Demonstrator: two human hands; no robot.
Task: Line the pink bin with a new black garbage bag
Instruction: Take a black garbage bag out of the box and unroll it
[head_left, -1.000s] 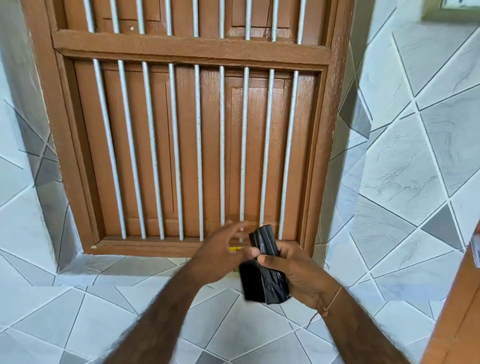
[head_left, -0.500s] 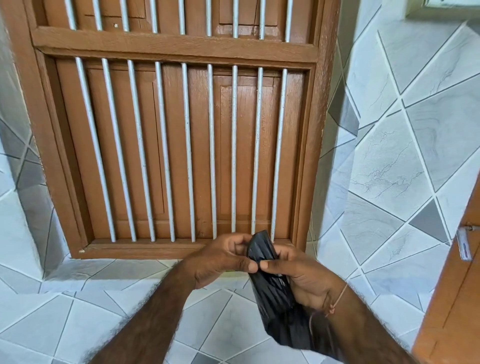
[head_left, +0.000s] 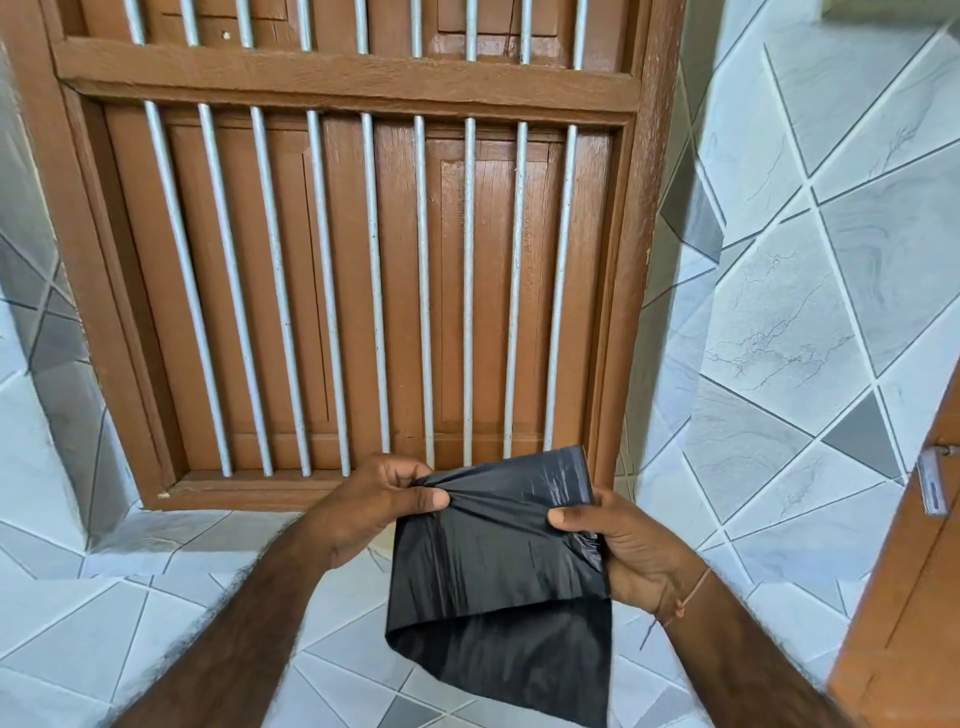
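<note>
A black garbage bag (head_left: 498, 587) hangs partly unfolded between my two hands, low in the middle of the head view. My left hand (head_left: 379, 506) pinches its upper left edge with thumb and fingers. On the bag's right side, my right hand (head_left: 623, 551) grips the plastic with the thumb on top. The bag's lower part droops down, still creased into folds. No pink bin shows in this view.
A brown wooden window frame (head_left: 343, 78) with white vertical bars (head_left: 423, 291) fills the wall straight ahead. Grey-and-white tiles (head_left: 779, 312) cover the walls and the ledge below. A brown door (head_left: 909, 597) with a metal latch (head_left: 932, 480) stands at the right edge.
The bag was a tight folded bundle a second ago; my hands have pulled apart and spread it wider, and its lower part has dropped open.
</note>
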